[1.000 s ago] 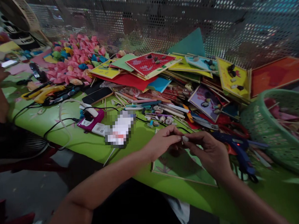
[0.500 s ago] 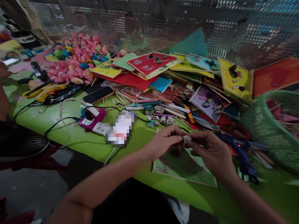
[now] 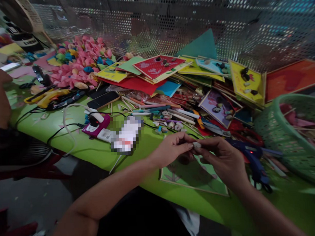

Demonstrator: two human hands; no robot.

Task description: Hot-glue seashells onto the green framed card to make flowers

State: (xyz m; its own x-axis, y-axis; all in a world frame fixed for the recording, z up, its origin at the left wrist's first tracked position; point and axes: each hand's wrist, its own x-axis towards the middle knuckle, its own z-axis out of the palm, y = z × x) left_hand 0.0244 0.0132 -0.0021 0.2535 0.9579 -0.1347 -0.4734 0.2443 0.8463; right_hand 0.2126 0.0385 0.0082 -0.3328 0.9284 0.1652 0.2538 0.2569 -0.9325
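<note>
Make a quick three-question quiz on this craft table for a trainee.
1. True or false: the blue glue gun lies to the right of the right hand.
2. What lies beneath the left hand and right hand: (a) fan, (b) green framed picture, (c) basket?
3. What does the right hand pinch?

Key: 1. True. 2. (b). 3. A small pale piece; its material is unclear.
</note>
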